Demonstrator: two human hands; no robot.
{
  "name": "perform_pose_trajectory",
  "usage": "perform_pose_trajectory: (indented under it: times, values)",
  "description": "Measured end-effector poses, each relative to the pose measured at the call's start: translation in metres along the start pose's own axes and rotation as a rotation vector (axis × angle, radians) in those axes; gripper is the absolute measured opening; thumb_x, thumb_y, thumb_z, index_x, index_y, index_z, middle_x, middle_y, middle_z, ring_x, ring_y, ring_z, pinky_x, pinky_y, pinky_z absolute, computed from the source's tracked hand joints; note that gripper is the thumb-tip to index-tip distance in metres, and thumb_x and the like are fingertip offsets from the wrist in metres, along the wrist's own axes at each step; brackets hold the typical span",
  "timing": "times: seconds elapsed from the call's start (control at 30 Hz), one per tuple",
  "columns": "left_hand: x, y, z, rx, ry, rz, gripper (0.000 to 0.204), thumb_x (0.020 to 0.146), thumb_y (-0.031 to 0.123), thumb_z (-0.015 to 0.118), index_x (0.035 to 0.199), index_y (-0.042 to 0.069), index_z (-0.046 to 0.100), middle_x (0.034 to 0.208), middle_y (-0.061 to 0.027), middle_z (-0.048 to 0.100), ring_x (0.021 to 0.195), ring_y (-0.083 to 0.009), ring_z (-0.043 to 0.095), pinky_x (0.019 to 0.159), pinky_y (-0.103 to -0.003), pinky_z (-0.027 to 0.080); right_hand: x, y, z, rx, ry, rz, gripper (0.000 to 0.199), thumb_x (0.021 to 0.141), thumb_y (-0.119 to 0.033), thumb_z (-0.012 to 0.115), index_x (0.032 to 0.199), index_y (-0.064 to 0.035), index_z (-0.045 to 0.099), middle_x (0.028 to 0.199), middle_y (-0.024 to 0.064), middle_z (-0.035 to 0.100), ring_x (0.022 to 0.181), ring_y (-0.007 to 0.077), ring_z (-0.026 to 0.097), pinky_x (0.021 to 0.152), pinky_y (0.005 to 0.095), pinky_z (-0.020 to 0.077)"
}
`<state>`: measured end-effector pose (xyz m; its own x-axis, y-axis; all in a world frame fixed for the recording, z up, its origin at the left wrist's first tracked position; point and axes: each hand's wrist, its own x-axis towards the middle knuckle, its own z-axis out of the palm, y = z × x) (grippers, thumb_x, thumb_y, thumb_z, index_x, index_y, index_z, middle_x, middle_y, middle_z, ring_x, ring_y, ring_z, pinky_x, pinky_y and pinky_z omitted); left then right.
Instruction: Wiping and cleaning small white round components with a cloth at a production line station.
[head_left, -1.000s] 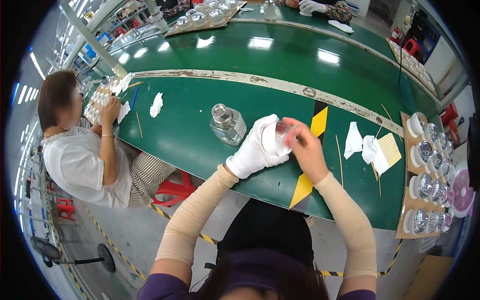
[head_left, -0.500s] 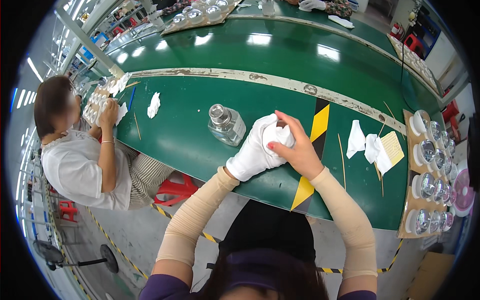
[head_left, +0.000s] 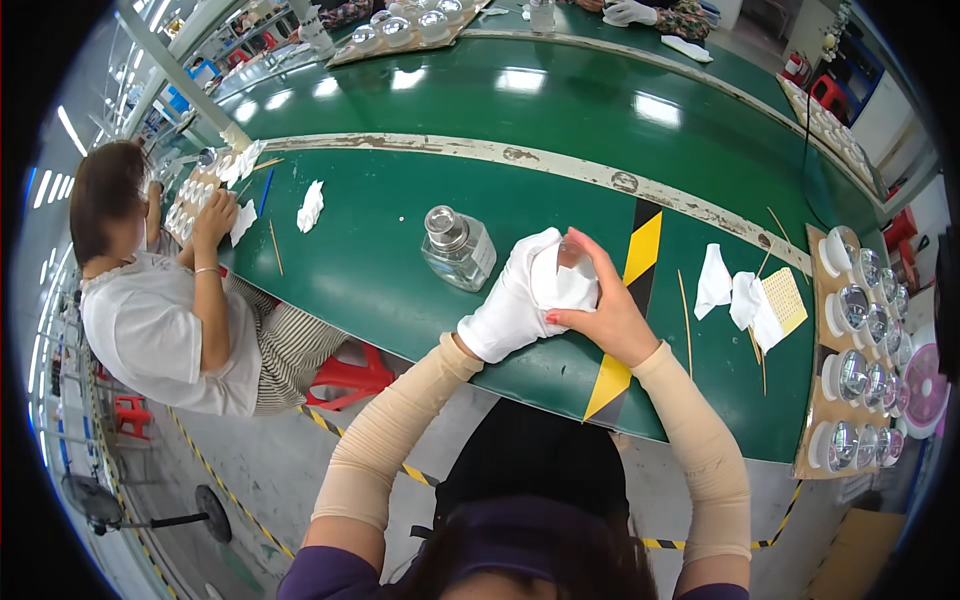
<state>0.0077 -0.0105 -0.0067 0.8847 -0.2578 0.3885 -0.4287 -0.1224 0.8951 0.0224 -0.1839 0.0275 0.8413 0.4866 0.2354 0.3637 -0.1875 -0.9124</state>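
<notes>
Hands are meeting over the green table's (head_left: 400,270) near edge: the gloved left hand (head_left: 510,305) and bare right hand (head_left: 600,315) are clamping a small glass piece (head_left: 573,258) in white cloth (head_left: 560,285); a clear capped bottle (head_left: 457,248) is standing just beside them.

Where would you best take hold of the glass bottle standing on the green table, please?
Probably by its squarish clear body, from the near right side, fingers across two flat faces. It stands upright, apart from the gloved left hand; the round stopper might lift off.
</notes>
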Motion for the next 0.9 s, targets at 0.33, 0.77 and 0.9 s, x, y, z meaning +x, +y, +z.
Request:
perform_pose_trajectory:
  times: [0.33,0.77,0.9]
  values:
    - [0.012,0.026,0.003,0.277,0.063,0.107,0.092,0.065,0.021,0.085,0.137,0.003,0.032,0.125,-0.011,0.046,0.118,-0.022,0.047,0.102,-0.033,0.039,0.044,0.015,0.007,0.261,0.083,0.089,0.035,0.097,-0.032,0.049,0.108,-0.0018,0.063,0.087,0.0071,0.065,0.094,0.0205,0.056,0.087,0.0287,0.0422]
    - [0.009,0.019,-0.003,0.513,0.055,0.025,0.08,0.066,0.033,0.08,0.13,0.001,0.043,0.128,-0.0196,0.045,0.12,-0.0341,0.044,0.103,-0.039,0.039,0.025,-0.002,0.013,0.015,0.125,0.101,0.036,0.088,-0.031,0.062,0.113,-0.005,0.058,0.111,0.0162,0.056,0.101,0.0314,0.055,0.089,0.0348,0.0444]
    - [0.008,0.016,-0.003,0.626,0.041,0.085,0.085,0.066,0.034,0.08,0.132,-0.002,0.041,0.128,-0.021,0.044,0.12,-0.035,0.045,0.103,-0.038,0.039,0.052,0.026,-0.006,0.167,0.094,0.21,0.028,0.095,-0.029,0.055,0.1,-0.0019,0.06,0.075,0.0043,0.06,0.073,0.0129,0.056,0.072,0.0264,0.0456]
